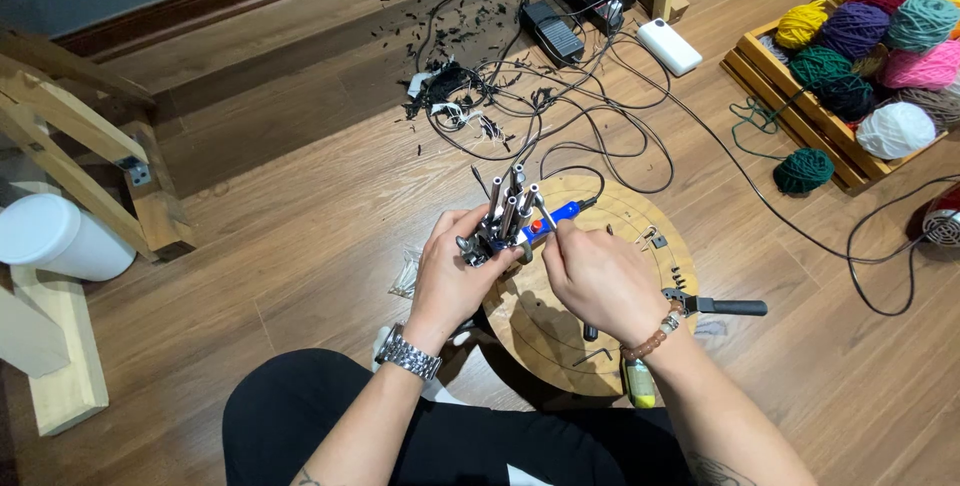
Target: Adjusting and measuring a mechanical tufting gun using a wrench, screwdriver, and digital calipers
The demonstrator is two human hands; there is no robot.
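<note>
My left hand point(452, 271), with a metal watch on its wrist, grips a blue power tool point(512, 224) that has several metal rods sticking up from its front. A black cable runs from the tool's back end. My right hand point(596, 276), wearing a bead bracelet, pinches a thin metal tool point(543, 212) set against the blue tool's body near a red button. Both hands are held over a round wooden board point(640, 236) that lies on the floor between my knees.
Pliers point(715, 305) with black handles, small screws and a hex key lie on the board. A tangle of black cables point(560, 106), a foot pedal, a white adapter and black scraps lie ahead. A crate of yarn balls point(880, 36) stands at the right. A wooden frame and white bucket point(60, 236) stand left.
</note>
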